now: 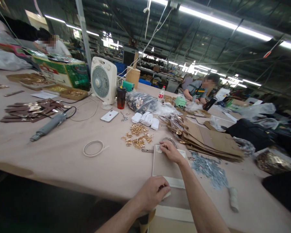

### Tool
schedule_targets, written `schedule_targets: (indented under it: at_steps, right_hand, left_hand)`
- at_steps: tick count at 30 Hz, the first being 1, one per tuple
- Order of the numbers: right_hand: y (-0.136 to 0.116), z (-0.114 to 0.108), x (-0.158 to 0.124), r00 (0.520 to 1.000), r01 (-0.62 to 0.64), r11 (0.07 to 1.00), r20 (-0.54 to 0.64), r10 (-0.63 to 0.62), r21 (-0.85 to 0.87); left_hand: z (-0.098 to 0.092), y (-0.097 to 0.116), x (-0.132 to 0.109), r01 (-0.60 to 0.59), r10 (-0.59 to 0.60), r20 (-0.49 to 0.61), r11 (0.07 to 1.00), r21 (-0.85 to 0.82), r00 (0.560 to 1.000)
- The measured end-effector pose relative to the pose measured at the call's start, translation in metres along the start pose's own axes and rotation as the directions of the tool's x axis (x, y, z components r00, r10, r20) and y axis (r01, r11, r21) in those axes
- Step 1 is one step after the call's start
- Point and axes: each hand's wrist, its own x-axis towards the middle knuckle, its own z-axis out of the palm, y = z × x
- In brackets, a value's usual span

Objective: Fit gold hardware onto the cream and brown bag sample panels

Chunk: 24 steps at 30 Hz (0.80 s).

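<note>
A flat beige panel (166, 166) with pale edging lies in front of me on the table. At its far end my right hand (170, 151) presses bent fingers together near a small white patch (159, 149); whatever they pinch is too small to make out. My left hand (153, 191) is curled closed at the panel's near left corner, with a bit of white showing beneath its fingertips. A short strap with a metal buckle (147, 150) sticks out left of the panel. Nearer my body, another beige piece (171, 223) is partly hidden by my right forearm.
Gold buckles (138, 136) lie beyond the panel. Grey scraps (210, 170), a roll (233, 199) and stacked brown panels (208, 142) are to the right. Leftward are a tape ring (94, 149), an electric screwdriver (48, 127), a phone (109, 116) and a fan (103, 79). Co-workers sit farther off.
</note>
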Motion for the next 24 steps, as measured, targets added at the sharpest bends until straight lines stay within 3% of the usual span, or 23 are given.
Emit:
schedule_targets:
  at_steps: [15, 24]
  right_hand:
    - [0.005, 0.011, -0.003, 0.997, 0.052, 0.995, -0.057, -0.057, -0.081]
    - [0.000, 0.015, 0.000, 0.990, -0.034, 0.982, -0.138, 0.009, -0.184]
  left_hand:
    - [0.002, -0.004, 0.001, 0.009, -0.009, -0.004, 1.000, 0.004, 1.000]
    - [0.001, -0.001, -0.001, 0.020, -0.021, 0.011, 0.999, 0.025, 1.000]
